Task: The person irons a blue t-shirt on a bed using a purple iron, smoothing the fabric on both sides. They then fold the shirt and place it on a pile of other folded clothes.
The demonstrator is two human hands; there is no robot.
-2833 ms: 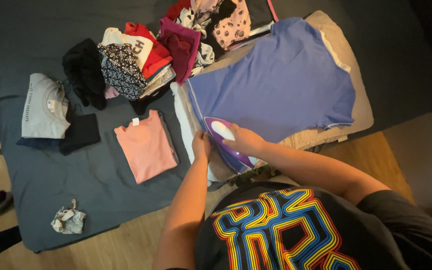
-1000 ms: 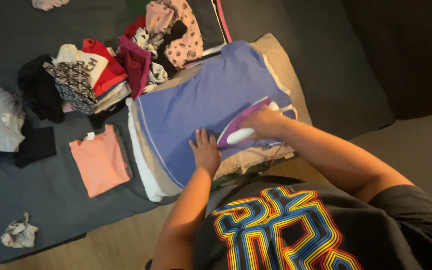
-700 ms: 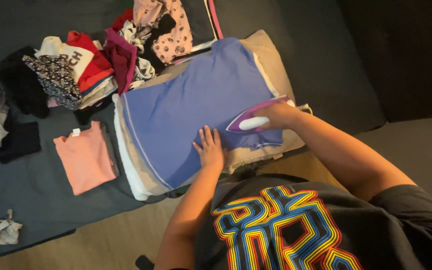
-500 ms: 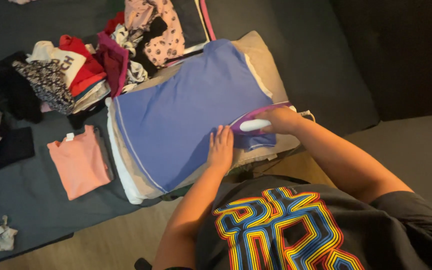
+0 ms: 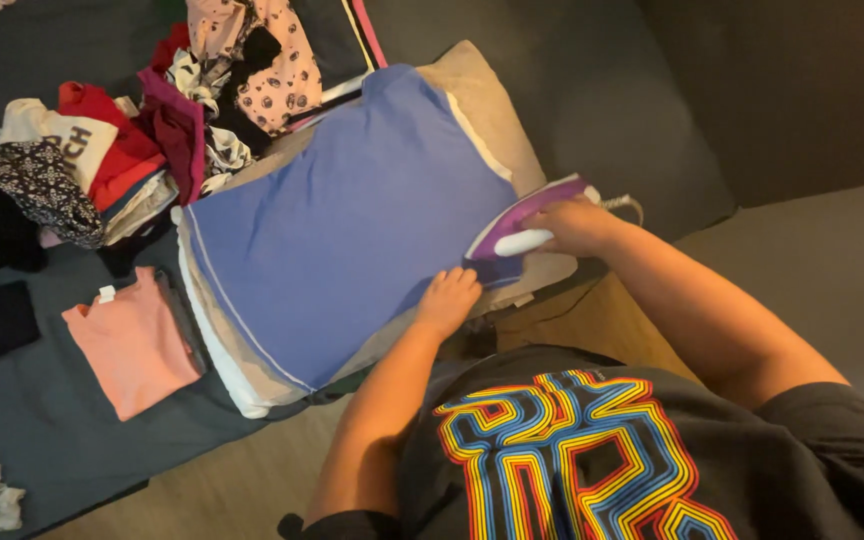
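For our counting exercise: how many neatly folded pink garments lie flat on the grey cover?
1: a folded pink top, left of the blue garment being ironed. Others may be hidden in the heaped clothes.

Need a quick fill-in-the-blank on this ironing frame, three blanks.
1. The right hand grips a purple and white ____.
2. The left hand presses flat on the ____ garment.
3. The folded top left of the padded pile is ____ in colour.

Missing words: iron; blue; pink
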